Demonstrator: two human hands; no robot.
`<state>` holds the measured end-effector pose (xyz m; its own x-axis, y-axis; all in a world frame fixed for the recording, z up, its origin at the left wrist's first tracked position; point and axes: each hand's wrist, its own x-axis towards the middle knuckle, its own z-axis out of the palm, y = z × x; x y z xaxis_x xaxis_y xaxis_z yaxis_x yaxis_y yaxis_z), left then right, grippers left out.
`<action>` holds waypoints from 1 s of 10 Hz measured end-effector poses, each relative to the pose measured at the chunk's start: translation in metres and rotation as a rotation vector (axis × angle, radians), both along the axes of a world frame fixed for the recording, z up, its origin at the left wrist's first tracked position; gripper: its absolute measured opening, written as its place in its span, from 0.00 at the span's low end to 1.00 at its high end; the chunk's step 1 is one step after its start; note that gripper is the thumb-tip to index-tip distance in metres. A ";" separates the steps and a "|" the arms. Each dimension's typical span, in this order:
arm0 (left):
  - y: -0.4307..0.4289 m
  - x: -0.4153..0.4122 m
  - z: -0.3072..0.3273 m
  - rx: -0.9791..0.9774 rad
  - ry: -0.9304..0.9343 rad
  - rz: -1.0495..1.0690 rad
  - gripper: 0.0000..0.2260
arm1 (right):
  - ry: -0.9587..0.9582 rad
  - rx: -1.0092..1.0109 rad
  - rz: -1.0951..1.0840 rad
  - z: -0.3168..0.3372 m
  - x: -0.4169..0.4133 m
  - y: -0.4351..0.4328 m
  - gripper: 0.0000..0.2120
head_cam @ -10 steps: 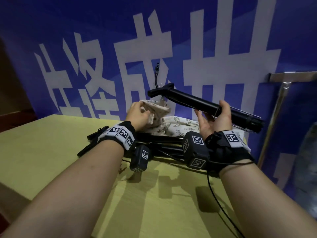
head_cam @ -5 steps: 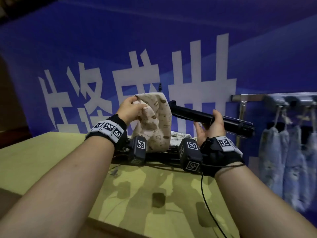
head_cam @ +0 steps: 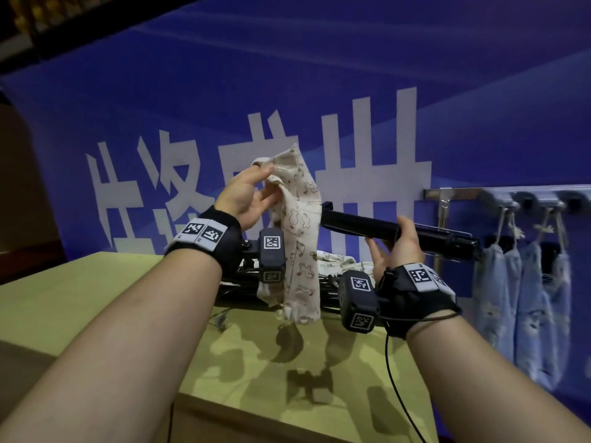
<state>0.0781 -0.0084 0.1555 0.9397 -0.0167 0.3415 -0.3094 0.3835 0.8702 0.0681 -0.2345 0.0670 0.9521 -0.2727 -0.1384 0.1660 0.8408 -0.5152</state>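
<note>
Left hand (head_cam: 246, 196) pinches printed cloth (head_cam: 300, 238); right hand (head_cam: 399, 247) grips black bar (head_cam: 383, 230). Loose pinch, apparently fingertip-only, may drop cloth.

Two hands: left hand (head_cam: 246, 199) and right hand (head_cam: 401, 247). Two tagged wristbands: left wristband (head_cam: 204, 233), right wristband (head_cam: 422, 276). Two black tagged boxes: left box (head_cam: 271, 259), right box (head_cam: 358, 298). Two printed cloths: one raised cloth (head_cam: 303, 231), one lying cloth (head_cam: 335, 262). One black bar (head_cam: 358, 227) held up. One table (head_cam: 96, 282), with further black rods (head_cam: 329, 284) piled on it, too tangled to count. One wall rail (head_cam: 463, 193). At least three pale blue garments (head_cam: 534, 298) hanging below. One thin cable (head_cam: 388, 362). One banner (head_cam: 351, 59).
</note>
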 end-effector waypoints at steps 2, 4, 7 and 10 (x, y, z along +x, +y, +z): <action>0.062 0.019 -0.051 0.102 0.228 0.356 0.30 | 0.016 -0.013 0.037 -0.010 0.004 0.007 0.15; 0.078 0.007 -0.104 0.838 0.312 0.614 0.24 | 0.003 -0.214 0.095 -0.035 0.009 0.021 0.26; -0.003 -0.008 -0.163 1.485 0.305 0.103 0.14 | 0.005 -0.204 0.090 -0.056 -0.009 0.016 0.26; -0.010 0.003 -0.183 1.924 0.440 0.134 0.21 | 0.000 -0.129 0.053 -0.065 -0.012 -0.012 0.13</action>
